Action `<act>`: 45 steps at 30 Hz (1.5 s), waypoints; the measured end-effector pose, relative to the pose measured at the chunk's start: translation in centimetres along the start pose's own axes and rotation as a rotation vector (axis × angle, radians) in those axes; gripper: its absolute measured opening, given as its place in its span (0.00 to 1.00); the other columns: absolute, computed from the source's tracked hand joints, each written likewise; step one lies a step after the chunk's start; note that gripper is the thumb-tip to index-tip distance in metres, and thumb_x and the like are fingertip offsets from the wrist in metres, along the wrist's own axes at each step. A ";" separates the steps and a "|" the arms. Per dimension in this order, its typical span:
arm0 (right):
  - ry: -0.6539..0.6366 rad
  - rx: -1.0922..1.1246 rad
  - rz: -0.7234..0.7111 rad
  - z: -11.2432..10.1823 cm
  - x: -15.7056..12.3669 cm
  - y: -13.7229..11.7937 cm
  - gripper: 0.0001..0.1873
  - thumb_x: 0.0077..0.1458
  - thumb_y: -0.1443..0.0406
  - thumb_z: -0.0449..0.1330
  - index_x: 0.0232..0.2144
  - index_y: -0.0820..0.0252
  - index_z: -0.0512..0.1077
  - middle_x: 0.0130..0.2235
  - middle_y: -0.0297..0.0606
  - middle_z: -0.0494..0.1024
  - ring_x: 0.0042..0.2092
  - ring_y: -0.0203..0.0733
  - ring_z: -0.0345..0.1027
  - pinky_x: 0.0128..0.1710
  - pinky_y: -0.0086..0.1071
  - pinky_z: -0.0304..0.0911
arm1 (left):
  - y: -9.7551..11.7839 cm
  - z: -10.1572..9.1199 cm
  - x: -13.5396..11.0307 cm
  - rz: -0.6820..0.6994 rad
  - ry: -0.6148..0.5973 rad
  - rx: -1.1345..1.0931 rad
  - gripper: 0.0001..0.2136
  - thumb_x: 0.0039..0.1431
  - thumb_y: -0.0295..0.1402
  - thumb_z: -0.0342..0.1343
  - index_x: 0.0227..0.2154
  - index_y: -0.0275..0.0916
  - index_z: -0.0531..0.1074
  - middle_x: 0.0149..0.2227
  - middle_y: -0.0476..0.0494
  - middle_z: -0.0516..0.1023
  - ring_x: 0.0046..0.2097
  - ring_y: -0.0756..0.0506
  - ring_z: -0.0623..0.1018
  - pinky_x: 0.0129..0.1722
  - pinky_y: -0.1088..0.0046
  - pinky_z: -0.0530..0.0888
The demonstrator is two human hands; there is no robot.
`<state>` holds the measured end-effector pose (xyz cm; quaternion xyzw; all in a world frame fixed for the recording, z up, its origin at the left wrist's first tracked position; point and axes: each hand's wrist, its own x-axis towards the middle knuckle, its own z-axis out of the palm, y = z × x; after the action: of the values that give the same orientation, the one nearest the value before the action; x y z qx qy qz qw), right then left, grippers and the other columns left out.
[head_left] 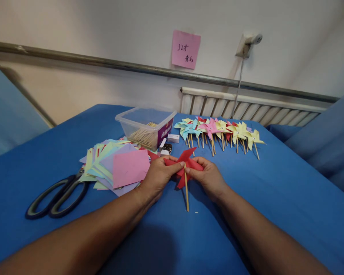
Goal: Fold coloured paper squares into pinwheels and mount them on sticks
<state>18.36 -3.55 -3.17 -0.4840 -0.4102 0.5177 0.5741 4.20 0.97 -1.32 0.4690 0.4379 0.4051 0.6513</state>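
Forearms [103, 217] nearest, over blue tablecloth [275, 206]. Left to right: dark-handled scissors [62, 195], blades under colored paper sheets [131, 166]; clear plastic tub [167, 130] holding wooden sticks [145, 135]; left hand [157, 173] and right hand [212, 177], both pinching red paper pinwheel [186, 154] between them; multicolored pinwheels [212, 128] beyond.

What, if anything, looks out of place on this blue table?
The paper sheets lie in a messy, uneven heap, partly covering the scissors, and one tiny pale speck sits alone near the red pinwheel, like litter. Nothing looks clearly damaged.
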 end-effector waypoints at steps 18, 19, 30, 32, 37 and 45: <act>0.041 0.126 0.095 0.4 -0.1 -0.3 0.19 0.37 0.56 0.71 0.26 0.61 0.69 0.24 0.30 0.74 0.21 0.30 0.64 0.23 0.26 0.62 | -0.3 0.1 -0.6 0.036 -0.131 0.069 0.13 0.42 0.36 0.67 0.30 0.34 0.74 0.29 0.42 0.79 0.29 0.46 0.78 0.31 0.70 0.73; 0.040 0.128 0.096 0.3 -0.1 -0.3 0.19 0.37 0.56 0.71 0.26 0.61 0.69 0.24 0.30 0.74 0.22 0.30 0.65 0.23 0.26 0.62 | -0.2 0.2 -0.7 0.031 -0.134 0.060 0.13 0.42 0.36 0.67 0.30 0.34 0.74 0.29 0.42 0.79 0.29 0.46 0.78 0.30 0.70 0.73; 0.071 0.109 0.066 0.2 0.2 -0.3 0.18 0.38 0.55 0.70 0.22 0.61 0.68 0.20 0.29 0.72 0.20 0.29 0.62 0.21 0.25 0.60 | -0.2 0.6 -0.9 0.033 -0.050 0.117 0.14 0.38 0.34 0.68 0.29 0.35 0.73 0.27 0.44 0.79 0.28 0.45 0.78 0.29 0.70 0.73; 0.066 0.100 0.053 0.2 0.2 -0.3 0.18 0.39 0.55 0.70 0.22 0.61 0.69 0.21 0.29 0.73 0.20 0.29 0.62 0.21 0.25 0.59 | -0.1 0.6 -0.9 0.038 -0.039 0.118 0.15 0.38 0.34 0.69 0.29 0.35 0.72 0.27 0.44 0.79 0.28 0.45 0.78 0.29 0.68 0.74; 0.047 0.116 0.051 0.2 0.1 -0.3 0.17 0.40 0.56 0.69 0.23 0.61 0.70 0.22 0.30 0.74 0.20 0.30 0.62 0.22 0.26 0.59 | 0.0 0.7 -1.0 0.051 -0.035 0.101 0.15 0.38 0.32 0.69 0.29 0.36 0.71 0.26 0.45 0.78 0.28 0.44 0.78 0.29 0.68 0.74; 0.049 0.118 0.048 0.2 0.1 0.0 0.17 0.40 0.55 0.69 0.23 0.61 0.70 0.23 0.31 0.74 0.21 0.30 0.62 0.22 0.26 0.59 | 0.0 0.7 -1.1 0.067 0.007 0.126 0.15 0.37 0.32 0.69 0.29 0.37 0.71 0.24 0.49 0.77 0.27 0.46 0.77 0.27 0.71 0.73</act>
<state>18.16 -3.39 -3.12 -0.4713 -0.3530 0.5426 0.5990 4.56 -0.25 -1.02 0.5222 0.4490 0.4001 0.6047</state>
